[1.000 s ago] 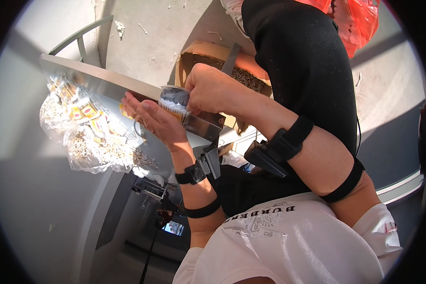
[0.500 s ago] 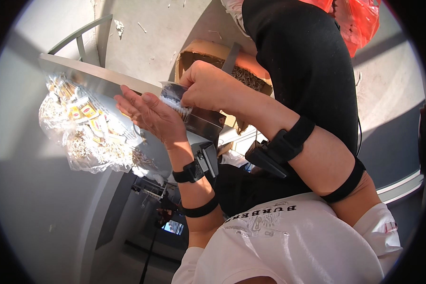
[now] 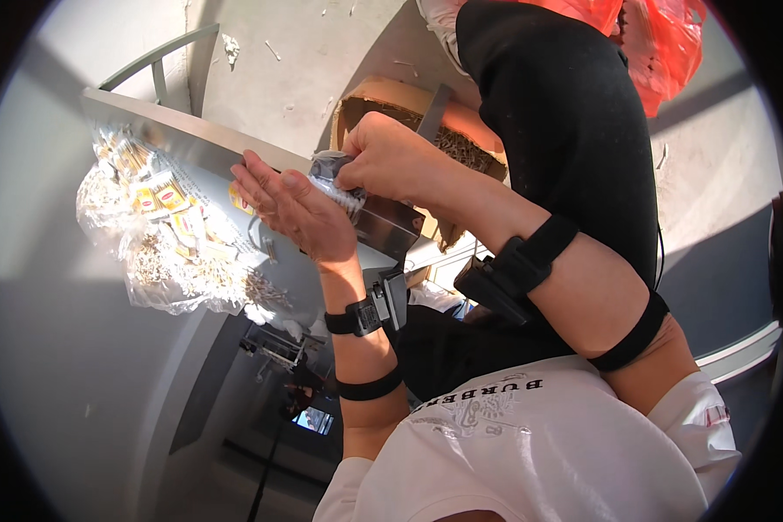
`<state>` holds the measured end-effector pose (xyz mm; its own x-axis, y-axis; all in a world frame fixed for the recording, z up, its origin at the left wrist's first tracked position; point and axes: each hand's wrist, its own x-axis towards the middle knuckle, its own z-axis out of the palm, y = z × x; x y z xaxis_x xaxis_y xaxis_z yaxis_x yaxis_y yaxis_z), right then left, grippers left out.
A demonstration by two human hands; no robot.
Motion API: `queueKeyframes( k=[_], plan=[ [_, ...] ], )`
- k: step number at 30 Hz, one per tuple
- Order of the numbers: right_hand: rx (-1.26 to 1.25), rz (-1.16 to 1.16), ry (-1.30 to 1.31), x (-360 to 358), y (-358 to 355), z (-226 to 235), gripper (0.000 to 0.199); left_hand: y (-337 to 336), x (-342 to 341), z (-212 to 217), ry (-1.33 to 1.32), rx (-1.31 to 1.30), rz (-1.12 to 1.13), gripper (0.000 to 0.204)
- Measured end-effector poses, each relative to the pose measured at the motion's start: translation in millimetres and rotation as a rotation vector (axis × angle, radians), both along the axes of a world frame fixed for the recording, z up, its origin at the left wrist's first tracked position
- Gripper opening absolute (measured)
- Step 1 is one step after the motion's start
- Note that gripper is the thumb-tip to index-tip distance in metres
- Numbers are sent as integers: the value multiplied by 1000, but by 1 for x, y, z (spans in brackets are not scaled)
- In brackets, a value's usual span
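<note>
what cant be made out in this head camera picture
All in the head view:
Small clear plastic pack: exact contents, too small and blurred by glare.
Bare right hand: some fingertips, hidden by the hand itself.
Open brown cardboard box: part of its inside, behind the right hand and forearm.
Translucent red plastic bag: its upper part, cut off by the top edge.

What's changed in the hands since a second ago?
The packet has turned in the right hand, whose fingertips now overlap more of it. Nothing let go. The whole view shifted slightly.

Same: right hand pinching, left hand open beside it; pile and box in place.
</note>
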<state>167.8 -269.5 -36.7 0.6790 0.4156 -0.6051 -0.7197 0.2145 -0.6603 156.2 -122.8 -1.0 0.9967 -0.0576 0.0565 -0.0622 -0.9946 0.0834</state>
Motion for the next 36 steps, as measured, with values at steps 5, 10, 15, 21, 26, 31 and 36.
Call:
queueKeyframes(
  k=[5,10,15,21,26,31,36],
  plan=[
    [18,-22,8,-1,0,1,12,-1,1,3,40,-36,10,59],
    [58,-45,72,1,2,0,11,-5,2,6,76,-50,39,65],
    [10,-40,-29,3,4,-3,12,-3,3,2,45,-38,10,61],
    [36,-24,66,-2,1,1,12,-3,0,2,32,-14,2,59],
    [-12,-23,-25,-2,-1,-1,11,-8,2,4,35,7,11,59],
    [125,-42,146,-3,-3,1,10,-3,2,3,18,-21,-11,60],
    [119,-43,73,-2,-2,0,7,-3,2,2,19,-53,-9,59]
  ],
)
